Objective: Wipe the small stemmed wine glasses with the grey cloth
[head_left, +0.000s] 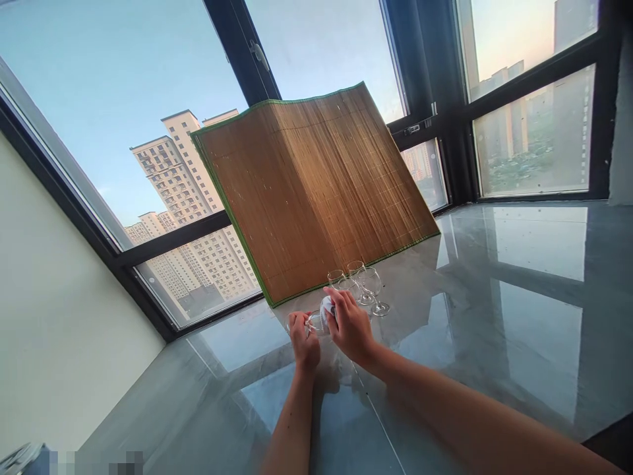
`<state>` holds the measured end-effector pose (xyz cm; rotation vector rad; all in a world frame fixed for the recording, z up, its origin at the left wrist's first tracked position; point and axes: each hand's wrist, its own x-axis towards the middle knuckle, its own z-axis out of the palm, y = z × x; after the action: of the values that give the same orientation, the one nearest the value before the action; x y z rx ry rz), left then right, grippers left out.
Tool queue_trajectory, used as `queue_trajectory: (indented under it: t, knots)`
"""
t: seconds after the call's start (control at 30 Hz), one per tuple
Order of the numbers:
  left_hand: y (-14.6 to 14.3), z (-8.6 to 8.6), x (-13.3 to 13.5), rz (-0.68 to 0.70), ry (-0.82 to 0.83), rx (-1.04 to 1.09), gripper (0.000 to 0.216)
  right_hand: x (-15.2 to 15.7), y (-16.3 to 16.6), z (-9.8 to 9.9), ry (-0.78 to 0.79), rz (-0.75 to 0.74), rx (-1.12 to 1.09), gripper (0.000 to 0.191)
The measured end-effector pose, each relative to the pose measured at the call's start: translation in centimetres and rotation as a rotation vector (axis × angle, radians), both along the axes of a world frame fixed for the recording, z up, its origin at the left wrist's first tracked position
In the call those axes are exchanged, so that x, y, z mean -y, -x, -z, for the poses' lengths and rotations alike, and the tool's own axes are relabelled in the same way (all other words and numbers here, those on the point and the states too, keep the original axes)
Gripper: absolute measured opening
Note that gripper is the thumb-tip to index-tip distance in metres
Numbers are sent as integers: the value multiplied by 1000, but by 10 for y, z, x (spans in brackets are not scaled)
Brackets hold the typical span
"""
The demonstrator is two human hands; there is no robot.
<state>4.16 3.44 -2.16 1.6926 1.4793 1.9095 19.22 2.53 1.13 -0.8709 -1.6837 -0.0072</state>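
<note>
My left hand [304, 343] is closed around a clear wine glass [313, 322] that lies on its side above the glossy grey surface [494, 316]. My right hand [350, 324] is closed on a small white cloth [327, 307] pressed at the mouth of that glass. Just beyond my hands, several empty wine glasses [366, 287] stand upright in a tight group. Both forearms reach in from the bottom of the view.
A brown bamboo mat with a green edge [311, 191] leans against the black-framed windows [247, 59] behind the glasses. A pale wall [59, 297] runs along the left. High-rise buildings show outside.
</note>
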Motion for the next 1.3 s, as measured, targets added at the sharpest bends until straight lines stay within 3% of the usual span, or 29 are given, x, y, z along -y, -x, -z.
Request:
queue_trajectory:
  t: [0.2, 0.33, 0.47, 0.63, 0.83, 1.13, 1.3]
  knots:
    - [-1, -2, 1, -61, -9, 7, 20, -1, 2, 2, 69, -85, -86, 37]
    - [-3, -2, 1, -65, 0, 30, 19, 4, 5, 2, 216, -140, -119, 35]
    - [0, 0, 0, -94, -32, 85, 20, 10, 5, -1, 324, -191, -117, 42]
    - [3, 1, -1, -239, -5, 10, 24, 8, 6, 2, 363, -372, -109, 56]
    - [3, 0, -2, -181, -28, 110, 24, -2, 8, 6, 494, -458, -47, 72]
    - [3, 7, -5, -118, -9, 11, 20, -3, 5, 3, 473, -520, -114, 60]
    - [0, 5, -5, -107, 4, -6, 20, -2, 3, -1, 477, -491, -153, 67]
